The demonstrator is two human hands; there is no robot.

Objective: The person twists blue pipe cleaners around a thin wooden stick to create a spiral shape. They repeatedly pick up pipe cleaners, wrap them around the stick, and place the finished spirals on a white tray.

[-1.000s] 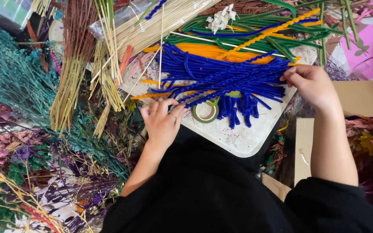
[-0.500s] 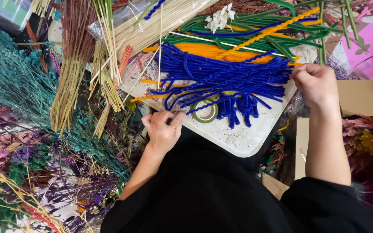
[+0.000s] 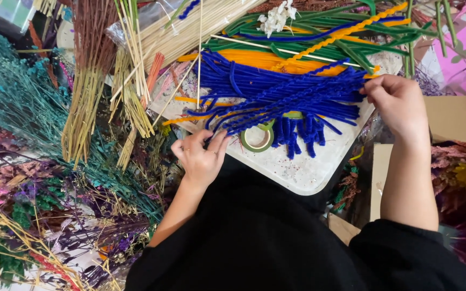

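While both hands worked at it, the bundle of fuzzy dark blue pipe-cleaner stems (image 3: 281, 94) lay across the white speckled board (image 3: 303, 170), on top of orange stems (image 3: 254, 58) and green stems (image 3: 319, 24). The blue stems looked soft and hairy, many of them side by side, and some short ends hung down over the roll of green tape (image 3: 257, 139).

The right hand (image 3: 397, 102) was closed around the right end of the bundle, fingers curled tight on the stems. The left hand (image 3: 200, 156) had its fingers half bent, the tips pinching thin blue ends at the bundle's lower left; how firmly it held them I cannot tell.

Compared with 1 second before, the left hand had moved down and a little left, toward the board's edge, while the right hand had stayed at the same end.

The long axis of the bundle ran left to right, its left end fanning out toward the tan dried grass stalks (image 3: 82, 102).
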